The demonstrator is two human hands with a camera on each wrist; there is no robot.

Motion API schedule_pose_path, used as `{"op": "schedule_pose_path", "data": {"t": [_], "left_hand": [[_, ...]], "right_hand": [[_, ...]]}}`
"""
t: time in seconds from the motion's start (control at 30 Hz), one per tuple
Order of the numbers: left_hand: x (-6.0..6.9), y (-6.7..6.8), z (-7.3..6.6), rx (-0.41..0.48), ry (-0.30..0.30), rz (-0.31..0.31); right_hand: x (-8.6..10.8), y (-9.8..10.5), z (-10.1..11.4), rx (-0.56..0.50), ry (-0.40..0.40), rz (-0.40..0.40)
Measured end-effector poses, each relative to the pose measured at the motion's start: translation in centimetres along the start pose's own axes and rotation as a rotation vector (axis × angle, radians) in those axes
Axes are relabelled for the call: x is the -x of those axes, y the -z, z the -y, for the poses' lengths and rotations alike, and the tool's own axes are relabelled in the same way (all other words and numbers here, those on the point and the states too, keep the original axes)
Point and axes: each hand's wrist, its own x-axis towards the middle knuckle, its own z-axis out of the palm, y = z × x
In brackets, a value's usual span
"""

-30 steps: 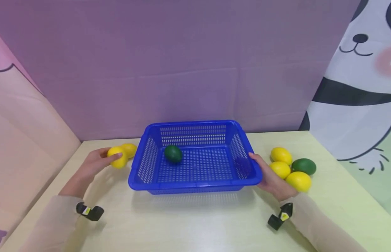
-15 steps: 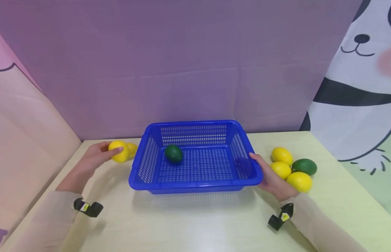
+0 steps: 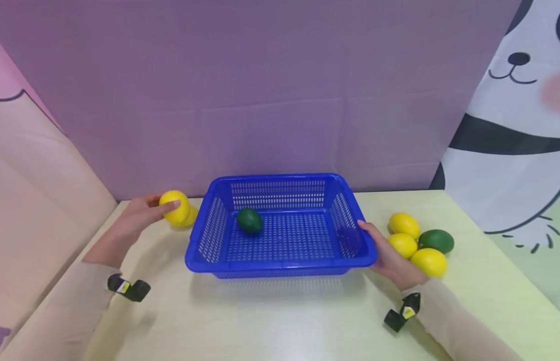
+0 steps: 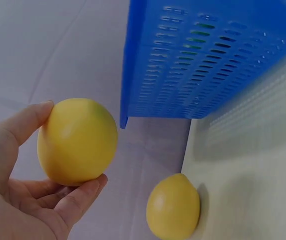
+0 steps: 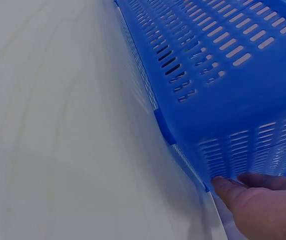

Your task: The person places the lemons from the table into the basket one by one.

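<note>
A yellow lemon is pinched between the thumb and fingers of my left hand, held up off the table to the left of the blue basket. Behind it, a second lemon lies on the table, partly covered in the head view. Inside the basket, toward its left side, rests one dark green fruit, its kind unclear. My right hand grips the basket's right side, one digit over the rim. In the right wrist view its other fingers reach to the outer wall and are partly hidden.
Right of my right hand, several lemons lie grouped on the pale table with another dark green fruit. A purple cloth backdrop stands behind the table. Each wrist carries a small black camera.
My left hand has raised the lemon and brought it slightly to the right, so it now covers more of the lemon behind. The right hand and basket stay in place.
</note>
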Motion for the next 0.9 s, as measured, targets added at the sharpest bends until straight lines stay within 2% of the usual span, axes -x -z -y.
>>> {"op": "schedule_pose_path", "data": {"t": [0.13, 0.37, 0.9], "left_hand": [[-0.1, 0.3, -0.8, -0.005, -0.012, 0.015], [-0.4, 0.6, -2.3, 0.005, 0.023, 0.027], [-1.2, -1.2, -6.0, 0.040, -0.001, 0.030]], "right_hand": [[0.0, 0.0, 0.0, -0.006, 0.002, 0.000], [-0.1, 0.0, -0.1, -0.026, 0.009, 0.022], [-0.1, -0.1, -0.1, -0.013, 0.020, 0.019]]}}
